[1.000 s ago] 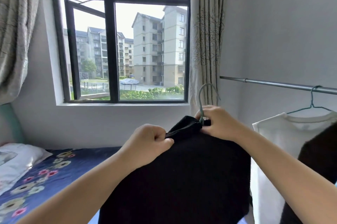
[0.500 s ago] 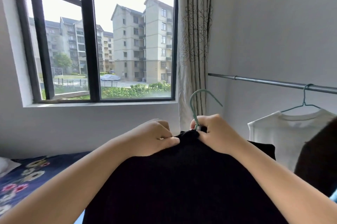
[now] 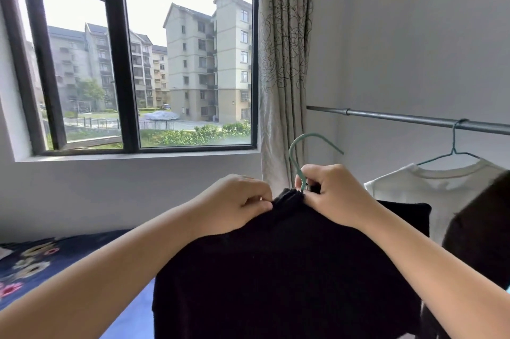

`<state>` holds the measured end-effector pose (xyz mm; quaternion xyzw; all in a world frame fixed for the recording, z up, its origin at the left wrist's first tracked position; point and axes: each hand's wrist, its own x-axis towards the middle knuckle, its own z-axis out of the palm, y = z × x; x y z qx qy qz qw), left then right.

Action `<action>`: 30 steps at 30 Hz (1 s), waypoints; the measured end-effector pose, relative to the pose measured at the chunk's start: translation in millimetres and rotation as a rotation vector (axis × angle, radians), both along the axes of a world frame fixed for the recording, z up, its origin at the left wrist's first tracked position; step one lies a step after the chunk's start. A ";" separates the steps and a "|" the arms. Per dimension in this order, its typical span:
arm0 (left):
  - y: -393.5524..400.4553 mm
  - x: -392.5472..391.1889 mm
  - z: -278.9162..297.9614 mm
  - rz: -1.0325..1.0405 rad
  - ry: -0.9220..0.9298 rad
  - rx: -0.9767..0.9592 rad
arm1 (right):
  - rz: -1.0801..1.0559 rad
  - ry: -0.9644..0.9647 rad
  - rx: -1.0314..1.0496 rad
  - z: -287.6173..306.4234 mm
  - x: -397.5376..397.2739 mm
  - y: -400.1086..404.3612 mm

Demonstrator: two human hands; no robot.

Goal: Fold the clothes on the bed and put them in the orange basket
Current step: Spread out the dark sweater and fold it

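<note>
Both hands are working at the collar of a black sweater [image 3: 281, 269], which is hanging in the air in front of the person, above the edge of the bed [image 3: 41, 264]. The left hand [image 3: 234, 205] is curling its fingers tightly and pinching the collar's left side between thumb and forefinger. The right hand [image 3: 335, 195] is closing its fingers around the neck of a green hanger [image 3: 300, 156] and the collar's right side; the hook is rising above the knuckles. No basket is showing in this view. The bed is wearing a dark blue flowered sheet. To the right, a metal rail [image 3: 414, 119] is carrying a second hanger with a white shirt [image 3: 430, 189]; a dark garment [image 3: 480, 228] is hanging just beside it. A window [image 3: 118, 62] and a patterned curtain [image 3: 284, 62] are standing behind the hands.
</note>
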<state>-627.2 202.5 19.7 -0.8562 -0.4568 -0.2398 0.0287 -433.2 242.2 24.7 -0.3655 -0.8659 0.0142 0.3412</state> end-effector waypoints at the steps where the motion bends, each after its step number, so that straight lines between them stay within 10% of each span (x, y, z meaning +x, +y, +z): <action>1: 3.7 -1.4 -1.9 -0.015 0.025 0.018 | -0.012 0.005 0.009 -0.9 3.8 4.9; 10: 4.8 0.3 -12.5 -0.317 -0.400 -0.239 | -0.047 0.058 -0.049 -1.3 47.5 62.3; 19: 33.1 45.1 11.0 0.007 0.429 0.313 | -0.032 0.109 0.480 -0.2 45.3 80.2; 25: 32.8 24.5 17.0 0.042 0.378 0.009 | 0.035 0.085 0.404 -0.6 55.2 81.7; 30: 40.6 13.8 8.0 0.082 0.477 0.189 | 0.098 0.115 0.397 -1.7 54.9 92.6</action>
